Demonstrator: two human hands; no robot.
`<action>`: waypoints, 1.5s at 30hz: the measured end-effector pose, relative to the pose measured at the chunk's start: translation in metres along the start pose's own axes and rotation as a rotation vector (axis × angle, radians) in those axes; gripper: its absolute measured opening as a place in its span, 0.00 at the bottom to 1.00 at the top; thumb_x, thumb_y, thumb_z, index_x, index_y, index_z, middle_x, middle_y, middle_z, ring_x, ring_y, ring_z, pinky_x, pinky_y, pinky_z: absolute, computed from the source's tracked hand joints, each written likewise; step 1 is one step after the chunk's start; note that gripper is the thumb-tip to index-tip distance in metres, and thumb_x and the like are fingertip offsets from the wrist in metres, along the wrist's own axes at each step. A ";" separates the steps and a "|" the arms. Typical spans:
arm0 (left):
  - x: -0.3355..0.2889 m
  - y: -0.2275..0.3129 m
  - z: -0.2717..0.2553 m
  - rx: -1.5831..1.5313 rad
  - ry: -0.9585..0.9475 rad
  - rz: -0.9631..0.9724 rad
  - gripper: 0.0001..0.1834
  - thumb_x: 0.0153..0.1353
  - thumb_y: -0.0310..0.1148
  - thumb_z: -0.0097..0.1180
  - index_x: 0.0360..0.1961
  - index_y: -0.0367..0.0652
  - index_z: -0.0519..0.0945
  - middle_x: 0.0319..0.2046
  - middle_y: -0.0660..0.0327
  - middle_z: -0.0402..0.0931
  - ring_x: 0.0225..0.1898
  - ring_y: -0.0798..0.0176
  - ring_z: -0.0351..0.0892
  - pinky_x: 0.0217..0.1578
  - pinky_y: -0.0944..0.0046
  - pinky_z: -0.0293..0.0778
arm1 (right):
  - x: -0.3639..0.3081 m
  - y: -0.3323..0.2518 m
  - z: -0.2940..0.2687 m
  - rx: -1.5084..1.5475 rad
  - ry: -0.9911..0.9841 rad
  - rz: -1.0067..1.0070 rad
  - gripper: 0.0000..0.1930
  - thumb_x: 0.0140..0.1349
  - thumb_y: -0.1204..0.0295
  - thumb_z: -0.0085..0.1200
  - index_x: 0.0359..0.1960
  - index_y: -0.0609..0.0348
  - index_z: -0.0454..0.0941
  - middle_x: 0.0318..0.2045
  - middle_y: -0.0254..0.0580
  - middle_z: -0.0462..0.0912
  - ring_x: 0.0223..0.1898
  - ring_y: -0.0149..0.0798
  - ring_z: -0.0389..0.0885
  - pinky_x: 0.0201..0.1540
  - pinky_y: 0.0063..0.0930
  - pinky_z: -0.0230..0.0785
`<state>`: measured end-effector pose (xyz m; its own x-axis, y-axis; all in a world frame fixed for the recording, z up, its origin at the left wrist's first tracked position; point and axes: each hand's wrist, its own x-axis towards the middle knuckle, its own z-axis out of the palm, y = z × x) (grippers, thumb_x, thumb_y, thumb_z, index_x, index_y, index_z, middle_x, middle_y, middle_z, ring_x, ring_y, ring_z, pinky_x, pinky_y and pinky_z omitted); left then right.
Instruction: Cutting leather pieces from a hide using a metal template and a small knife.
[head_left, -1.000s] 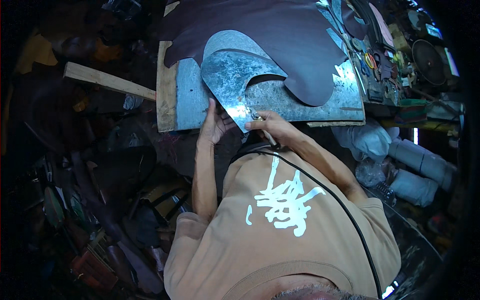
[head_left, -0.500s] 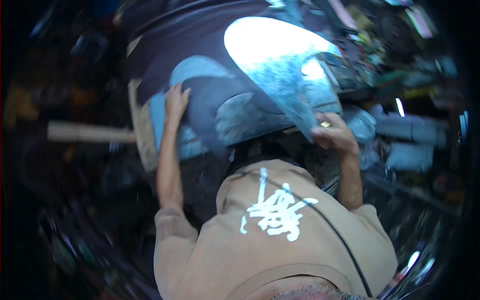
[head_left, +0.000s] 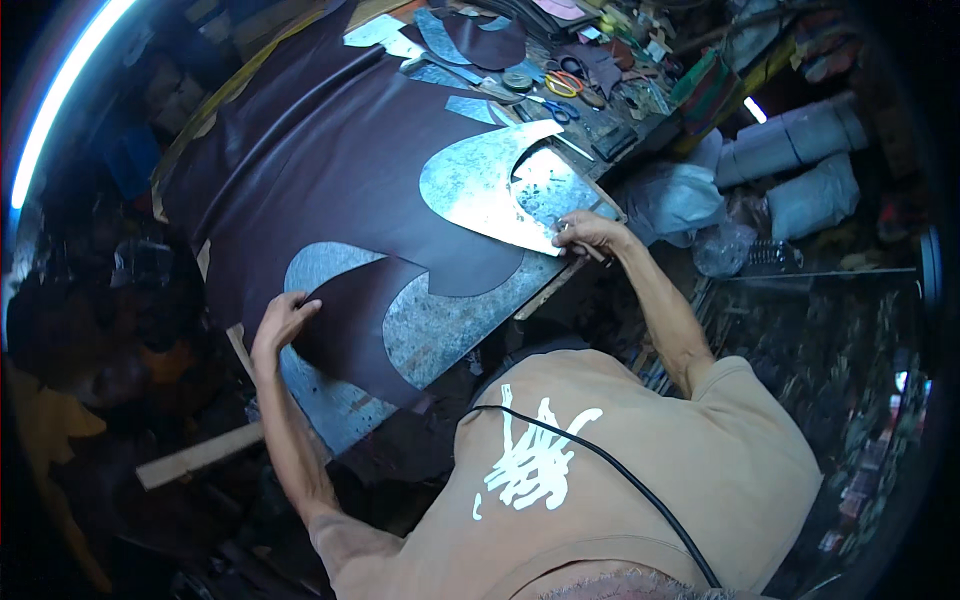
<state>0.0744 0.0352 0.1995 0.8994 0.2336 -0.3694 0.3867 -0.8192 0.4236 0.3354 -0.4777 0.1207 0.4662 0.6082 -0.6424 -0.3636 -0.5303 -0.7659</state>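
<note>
Curved metal template (head_left: 455, 190) extends up and left from the right grip (head_left: 590, 234), which is closed on its near tip; a slim object (head_left: 597, 254), type unclear, shows under the same fingers. Left grip (head_left: 283, 328) touches the left edge of a dark brown leather piece (head_left: 345, 340); cannot tell whether it pinches it. Beyond both grips, a large leather sheet (head_left: 330, 170) covers much of the table (head_left: 435, 330).

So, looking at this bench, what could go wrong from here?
The metal template is gripped by the right hand near one tip, so it might swivel over the leather. The dark cut piece by the left hand reaches the metal worktop's near edge and could snag or slip.
</note>
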 end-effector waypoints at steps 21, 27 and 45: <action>0.461 0.374 -0.146 -1.108 0.202 0.303 0.07 0.64 0.32 0.57 0.39 0.40 0.76 0.36 0.62 0.77 0.39 0.66 0.79 0.41 0.62 0.82 | 0.011 -0.007 -0.037 -0.001 0.012 0.021 0.21 0.62 0.71 0.52 0.58 0.53 0.74 0.22 0.32 0.77 0.14 0.23 0.71 0.14 0.21 0.66; 0.601 0.403 -0.007 -1.623 -0.004 0.165 0.09 0.62 0.21 0.51 0.44 0.33 0.70 0.38 0.49 0.76 0.31 0.50 0.83 0.32 0.50 0.88 | 0.013 0.002 -0.047 -0.066 0.047 -0.141 0.22 0.60 0.68 0.54 0.58 0.54 0.75 0.21 0.42 0.80 0.18 0.30 0.77 0.21 0.27 0.71; 0.597 0.335 0.104 -0.965 0.001 -0.155 0.21 0.64 0.27 0.55 0.53 0.26 0.64 0.23 0.54 0.79 0.17 0.63 0.78 0.13 0.66 0.72 | 0.009 -0.004 -0.051 0.002 -0.103 -0.002 0.21 0.61 0.69 0.53 0.57 0.53 0.75 0.26 0.51 0.82 0.25 0.38 0.82 0.33 0.33 0.75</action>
<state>0.7198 -0.1544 0.0346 0.8246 0.3034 -0.4774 0.5006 0.0015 0.8657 0.3821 -0.5003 0.1197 0.3817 0.6669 -0.6399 -0.3643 -0.5277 -0.7673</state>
